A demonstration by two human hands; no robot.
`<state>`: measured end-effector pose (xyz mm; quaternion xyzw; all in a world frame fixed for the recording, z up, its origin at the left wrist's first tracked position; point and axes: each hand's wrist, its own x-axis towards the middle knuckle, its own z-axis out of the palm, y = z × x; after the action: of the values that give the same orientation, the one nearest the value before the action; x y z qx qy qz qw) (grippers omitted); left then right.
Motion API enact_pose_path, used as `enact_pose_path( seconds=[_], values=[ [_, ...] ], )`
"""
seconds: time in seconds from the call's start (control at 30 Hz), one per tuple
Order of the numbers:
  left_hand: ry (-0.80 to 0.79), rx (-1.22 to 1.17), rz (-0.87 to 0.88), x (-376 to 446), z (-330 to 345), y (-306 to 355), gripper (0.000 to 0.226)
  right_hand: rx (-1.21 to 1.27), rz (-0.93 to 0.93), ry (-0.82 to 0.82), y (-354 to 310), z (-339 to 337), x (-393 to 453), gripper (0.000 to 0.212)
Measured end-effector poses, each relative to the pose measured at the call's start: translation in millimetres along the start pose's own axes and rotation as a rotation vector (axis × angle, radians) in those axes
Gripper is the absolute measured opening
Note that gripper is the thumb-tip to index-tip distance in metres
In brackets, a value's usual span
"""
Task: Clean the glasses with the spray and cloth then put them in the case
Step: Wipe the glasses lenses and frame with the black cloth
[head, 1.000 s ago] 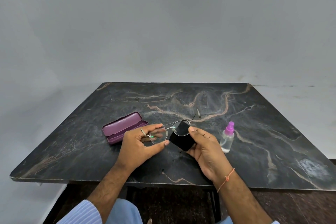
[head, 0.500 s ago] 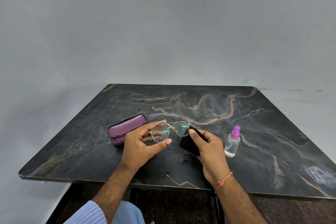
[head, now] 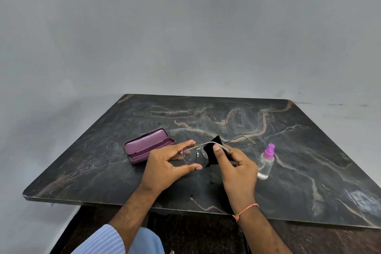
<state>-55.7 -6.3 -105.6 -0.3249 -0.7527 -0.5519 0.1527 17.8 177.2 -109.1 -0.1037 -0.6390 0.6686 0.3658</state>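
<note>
Glasses (head: 190, 153) gripped by left hand (head: 165, 168), right hand (head: 235, 169) pinching cloth (head: 211, 150)

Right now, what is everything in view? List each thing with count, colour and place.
table: one, dark marble with tan veins, centre
case: one, purple, open, on table, left
glasses: one pair, thin metal frame, held above table
cloth: one, black, over one lens
spray bottle: one, clear with pink top, upright, right
wall: grey, behind
left hand: holds glasses
right hand: pinches cloth on lens; thread band at wrist
</note>
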Motion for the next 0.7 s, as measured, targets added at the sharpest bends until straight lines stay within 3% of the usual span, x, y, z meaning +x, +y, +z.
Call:
enact_pose_path(
  seconds=[0.2, 0.53, 0.7],
  values=[
    [-0.005, 0.066, 0.024, 0.2, -1.9, -4.2, 0.067, -0.574, -0.472, -0.243, 3.3, 14.8, -9.8, 0.025],
    [-0.005, 0.086, 0.032, 1.1, -1.5, -16.1, 0.063, -0.638, -0.591, -0.41, 1.8, 12.5, -15.6, 0.027],
    [-0.003, 0.065, 0.023, -0.3, -1.0, -13.2, 0.065, -0.71, -0.523, -0.322, 5.3, 15.9, -11.7, 0.028]
  ],
)
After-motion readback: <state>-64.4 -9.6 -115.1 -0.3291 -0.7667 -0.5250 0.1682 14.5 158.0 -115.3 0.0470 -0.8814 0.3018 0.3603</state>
